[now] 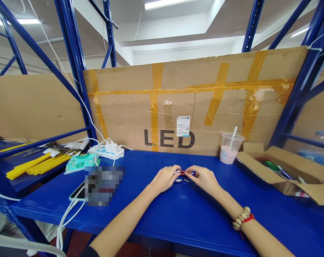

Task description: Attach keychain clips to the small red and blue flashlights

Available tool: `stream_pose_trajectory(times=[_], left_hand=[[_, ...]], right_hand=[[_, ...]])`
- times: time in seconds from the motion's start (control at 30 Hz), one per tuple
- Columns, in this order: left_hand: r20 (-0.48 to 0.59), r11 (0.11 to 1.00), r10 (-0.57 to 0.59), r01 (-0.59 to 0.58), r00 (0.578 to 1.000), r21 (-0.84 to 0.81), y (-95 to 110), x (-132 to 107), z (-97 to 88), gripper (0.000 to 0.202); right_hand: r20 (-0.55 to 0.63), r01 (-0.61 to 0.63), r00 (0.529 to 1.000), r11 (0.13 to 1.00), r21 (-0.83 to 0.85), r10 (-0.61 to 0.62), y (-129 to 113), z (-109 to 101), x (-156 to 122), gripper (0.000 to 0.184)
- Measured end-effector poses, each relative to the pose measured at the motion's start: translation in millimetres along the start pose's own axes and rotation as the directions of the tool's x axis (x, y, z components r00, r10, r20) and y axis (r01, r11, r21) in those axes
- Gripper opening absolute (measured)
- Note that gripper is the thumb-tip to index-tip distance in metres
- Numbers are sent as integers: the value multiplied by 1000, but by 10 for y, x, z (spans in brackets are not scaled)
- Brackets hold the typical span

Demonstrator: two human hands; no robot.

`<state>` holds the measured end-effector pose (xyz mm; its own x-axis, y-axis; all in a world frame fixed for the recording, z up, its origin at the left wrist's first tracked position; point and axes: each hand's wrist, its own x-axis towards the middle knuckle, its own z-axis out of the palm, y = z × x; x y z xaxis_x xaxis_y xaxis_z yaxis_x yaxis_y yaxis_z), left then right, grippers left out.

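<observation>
My left hand (pixel 166 179) and my right hand (pixel 204 179) meet over the middle of the blue table. Between them is a slim red pen (pixel 182 172) with a silvery part at its left end. The fingertips of my left hand pinch that silvery end, while the thumb and fingers of my right hand close on the other end. Just below, close to the fingertips, a blue pen (pixel 182 181) with silvery parts lies on the table; whether it is in one piece I cannot tell. Fingers partly cover the red pen's ends.
An open cardboard box (pixel 278 175) with several pens stands at right, beside a plastic cup (pixel 231 148) with a straw. At left are a power strip (pixel 108 150), a green packet (pixel 81 162) and a phone (pixel 78 192) with white cables. Cardboard (pixel 124 114) walls the back.
</observation>
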<state>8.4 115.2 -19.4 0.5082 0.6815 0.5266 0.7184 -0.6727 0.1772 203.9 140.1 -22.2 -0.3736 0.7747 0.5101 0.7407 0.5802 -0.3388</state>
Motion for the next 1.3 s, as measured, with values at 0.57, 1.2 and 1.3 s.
stream_pose_trajectory(times=[0.57,1.2,1.3], left_hand=[[4,1000,-2,2,1000,-11,-17,-3,-5,18],[28,998,44,-45,999,33,-31,3,55,19],[25,999,36,-37,999,16,-33,6,47,19]], right_hand=[[45,-5,999,1000,-2,5,-2,-19,11,24],[53,-14,999,999,31,13,-15,4,-1,26],[33,-12,999,1000,22,11,-4,12,4,27]])
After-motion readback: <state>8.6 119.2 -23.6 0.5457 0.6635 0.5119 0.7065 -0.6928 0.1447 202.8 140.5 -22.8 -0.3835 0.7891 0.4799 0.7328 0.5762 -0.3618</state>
